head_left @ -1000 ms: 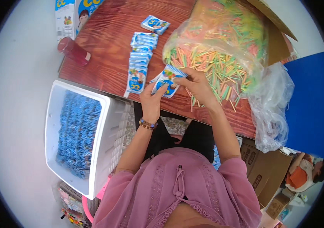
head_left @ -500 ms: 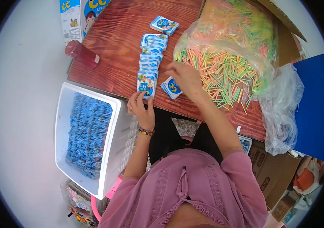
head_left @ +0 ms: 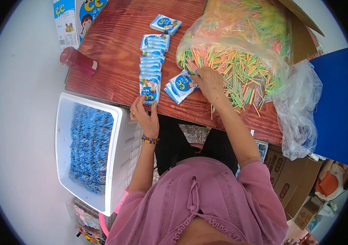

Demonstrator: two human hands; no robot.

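Small blue-and-white packets lie overlapping in a row [head_left: 151, 67] on the reddish wooden table. My left hand [head_left: 146, 120] rests at the row's near end, thumb and fingers apart, fingertips touching the front packet [head_left: 150, 87]. Just right of the row is a loose, fanned pile of similar packets [head_left: 178, 87]. My right hand [head_left: 210, 83] pinches the upper right end of the top packet [head_left: 186, 81] there. Close beyond that hand, thin pastel sticks [head_left: 243, 77] in pink, yellow and green spill from a large clear plastic bag [head_left: 227, 43].
Another packet stack [head_left: 166, 24] lies farther back. A pinkish jar [head_left: 78, 61] and a printed box [head_left: 66, 24] stand at the left. Below them, a white bin [head_left: 117, 134] holds rows of blue packets. A crumpled clear bag [head_left: 298, 118] hangs over the right table edge.
My right hand has come down from beside the sticks onto the loose pile, where another packet now shows on top. My left hand stays at the row's end. The whole view has shifted slightly.
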